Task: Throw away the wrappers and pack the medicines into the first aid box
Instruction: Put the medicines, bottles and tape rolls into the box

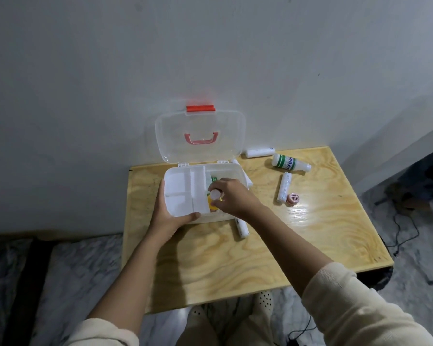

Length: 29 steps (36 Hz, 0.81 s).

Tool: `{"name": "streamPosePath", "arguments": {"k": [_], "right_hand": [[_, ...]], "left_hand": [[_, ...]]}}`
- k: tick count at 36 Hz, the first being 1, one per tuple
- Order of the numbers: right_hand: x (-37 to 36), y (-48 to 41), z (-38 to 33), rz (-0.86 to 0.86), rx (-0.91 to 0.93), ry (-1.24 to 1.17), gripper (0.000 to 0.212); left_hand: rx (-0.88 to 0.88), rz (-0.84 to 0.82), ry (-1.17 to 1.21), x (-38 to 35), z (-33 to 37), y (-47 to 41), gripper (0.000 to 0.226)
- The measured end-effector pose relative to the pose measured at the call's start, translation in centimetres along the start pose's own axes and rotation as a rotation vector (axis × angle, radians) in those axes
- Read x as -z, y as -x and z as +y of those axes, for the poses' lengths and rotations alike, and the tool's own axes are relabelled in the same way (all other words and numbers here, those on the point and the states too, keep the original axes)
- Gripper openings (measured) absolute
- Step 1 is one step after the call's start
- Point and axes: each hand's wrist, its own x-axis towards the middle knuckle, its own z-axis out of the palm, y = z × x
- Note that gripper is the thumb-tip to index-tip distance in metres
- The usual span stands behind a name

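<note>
While the left hand (166, 216) steadies the first aid box (231, 171) by its near left corner, thumb along the front edge of the white divided tray (185, 191) that sits over the box's left half, the right hand (231, 196) reaches into the open right half. Its fingers (216, 185) are curled closed around a small white bottle (214, 195), pinching it near the cap, just above a yellow packet (211, 205) and a green-printed carton (213, 180) already lying inside. That bottle looks light, rigid and smooth, so a pinch at the cap or neck seems enough, though hard plastic could slip from a loose grip. The clear lid (200, 136) stands upright behind the fingers, against the wall. To the right of the fingers, out on the wooden worktop (310, 233), lie a white bottle with green bands (289, 164) on its side, a white tube (259, 152) beyond it, a speckled white roll (284, 187) and a small pink tape roll (293, 198) touching its lower end. Another white tube (242, 228) lies just under the right wrist, at the box's front edge. The rolls are probably soft and very light, best taken round the middle; the banded bottle is likely the heaviest and wants a full wrap round its body. No wrappers can be clearly made out.
</note>
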Motion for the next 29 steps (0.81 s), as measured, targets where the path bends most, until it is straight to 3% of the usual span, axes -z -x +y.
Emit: {"name": "streamPosePath", "arguments": {"k": [10,16,20,24,29], "right_hand": [[1.9,0.3,2.1,-0.032,-0.023,-0.186,0.043],[4.9,-0.4,7.7,0.404,-0.274,-0.325,0.022],[5.8,-0.7,13.0,0.555,-0.509,-0.316,0.032],[6.1,-0.6,17.4,0.577,-0.673,-0.254,0.041],[6.0,-0.6,19.8,0.408,-0.697,-0.079,0.054]], "left_hand": [[-0.012,-0.005,0.016,0.1,0.2,0.3,0.122],[-0.003,-0.005,0.009,0.3,-0.3,0.3,0.129],[0.002,-0.005,0.007,0.4,-0.9,0.0,0.133],[-0.004,-0.004,0.005,0.4,-1.3,0.0,0.132],[-0.011,0.012,-0.005,0.1,-1.3,0.1,0.134]]}}
